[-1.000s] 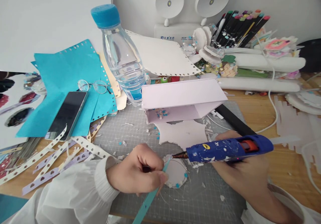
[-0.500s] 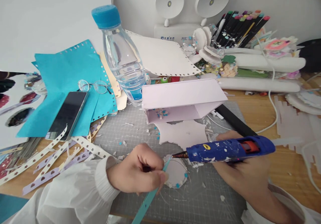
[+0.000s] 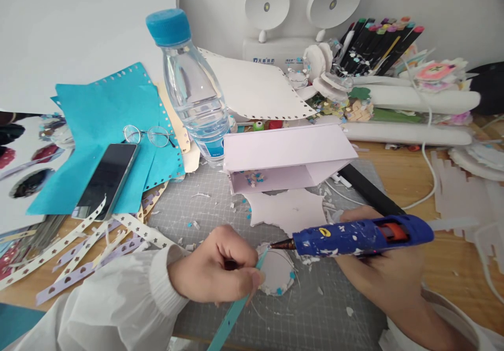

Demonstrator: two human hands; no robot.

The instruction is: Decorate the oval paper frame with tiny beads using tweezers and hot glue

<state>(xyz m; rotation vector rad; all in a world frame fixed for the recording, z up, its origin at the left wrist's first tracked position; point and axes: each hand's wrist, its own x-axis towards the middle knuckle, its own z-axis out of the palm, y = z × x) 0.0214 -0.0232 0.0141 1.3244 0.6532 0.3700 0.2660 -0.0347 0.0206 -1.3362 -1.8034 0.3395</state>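
My left hand (image 3: 220,267) pinches a teal paper strip (image 3: 230,319) between thumb and fingers, its long end trailing down to the lower edge of view. A blue hot glue gun (image 3: 346,238), flecked with white, is gripped in my right hand (image 3: 381,267). The gun's dark nozzle meets the strip's upper tip, or is very close to it. Beneath them a round white disc (image 3: 277,269) with small blue pieces on its rim lies on the grey cutting mat (image 3: 323,319). Glue threads hang near the disc.
A folded white card box (image 3: 289,149) and a scalloped white piece (image 3: 287,209) lie beyond the disc. A water bottle (image 3: 195,88) stands behind. To the left are blue paper (image 3: 98,109), a phone (image 3: 106,180) and glasses (image 3: 147,135). A white cable (image 3: 427,167) runs at right.
Almost nothing differs. Both hands, the strip and the glue gun keep nearly the same places; the gun's rear end sits very slightly lower.
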